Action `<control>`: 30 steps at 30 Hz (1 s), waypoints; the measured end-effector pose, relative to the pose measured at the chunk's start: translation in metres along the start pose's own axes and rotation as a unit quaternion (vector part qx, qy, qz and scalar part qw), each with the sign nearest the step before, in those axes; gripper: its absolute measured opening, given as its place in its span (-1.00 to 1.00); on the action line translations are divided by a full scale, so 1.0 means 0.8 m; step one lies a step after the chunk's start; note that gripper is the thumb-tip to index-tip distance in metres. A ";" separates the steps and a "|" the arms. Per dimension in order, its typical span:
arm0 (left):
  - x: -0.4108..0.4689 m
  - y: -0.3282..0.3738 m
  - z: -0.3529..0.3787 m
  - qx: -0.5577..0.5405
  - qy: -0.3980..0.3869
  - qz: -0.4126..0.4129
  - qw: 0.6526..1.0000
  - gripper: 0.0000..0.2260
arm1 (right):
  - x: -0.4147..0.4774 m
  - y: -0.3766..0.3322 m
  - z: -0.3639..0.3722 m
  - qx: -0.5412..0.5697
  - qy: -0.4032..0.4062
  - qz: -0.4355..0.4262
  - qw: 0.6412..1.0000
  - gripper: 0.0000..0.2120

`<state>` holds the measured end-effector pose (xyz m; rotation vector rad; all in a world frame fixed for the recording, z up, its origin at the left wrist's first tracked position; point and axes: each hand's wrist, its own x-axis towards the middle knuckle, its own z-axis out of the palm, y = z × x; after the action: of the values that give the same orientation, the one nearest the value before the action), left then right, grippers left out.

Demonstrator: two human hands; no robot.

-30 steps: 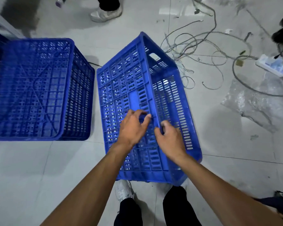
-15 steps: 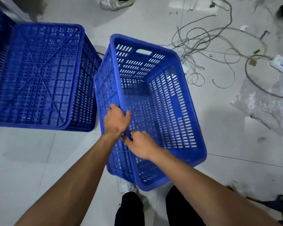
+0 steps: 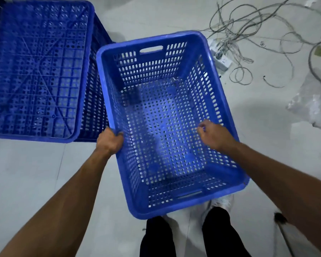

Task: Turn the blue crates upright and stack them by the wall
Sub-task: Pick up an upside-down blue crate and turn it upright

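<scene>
A blue slotted crate [image 3: 174, 39] stands upright in front of me, its open top facing up and nothing inside. My left hand [image 3: 109, 140] is clenched on its left rim. My right hand [image 3: 211, 135] hovers over the right side of the crate, fingers loosely curled, close to the right wall; whether it touches the plastic is unclear. A second blue crate [image 3: 39, 71] lies upside down at the left, its ribbed base facing up, right beside the first crate.
A tangle of grey cables [image 3: 248, 28] and a white power strip [image 3: 221, 60] lie on the tiled floor at the upper right. Crumpled clear plastic [image 3: 311, 106] sits at the right edge. My legs and shoes [image 3: 220, 203] are just below the crate.
The crate has rolled from lying on its side to standing upright. My left hand stayed on the left rim. My right hand moved from the left rim across to the right side.
</scene>
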<state>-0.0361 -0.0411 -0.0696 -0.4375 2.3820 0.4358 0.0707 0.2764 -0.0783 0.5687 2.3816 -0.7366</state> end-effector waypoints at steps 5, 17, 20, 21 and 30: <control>0.024 -0.018 0.016 -0.067 -0.002 -0.022 0.998 -0.60 | 0.029 0.029 -0.003 -0.064 0.040 0.008 0.997 -0.64; 0.042 -0.041 0.036 0.008 0.037 -0.003 0.999 -0.54 | 0.092 0.038 -0.027 -0.016 0.229 0.108 0.967 -0.63; 0.046 -0.034 0.044 -0.015 0.032 -0.022 0.999 -0.67 | 0.102 0.039 -0.020 -0.028 0.206 0.091 0.974 -0.68; 0.050 -0.031 0.046 -0.018 0.027 -0.033 0.999 -0.71 | 0.104 0.039 -0.016 -0.026 0.201 0.091 0.975 -0.72; 0.048 -0.023 0.044 0.024 0.055 -0.028 0.998 -0.62 | 0.113 0.044 -0.001 0.010 0.269 0.062 0.961 -0.63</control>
<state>-0.0367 -0.0499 -0.1242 -0.5169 2.4747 0.3361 0.0224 0.3238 -0.1478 1.0266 2.7936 -0.6056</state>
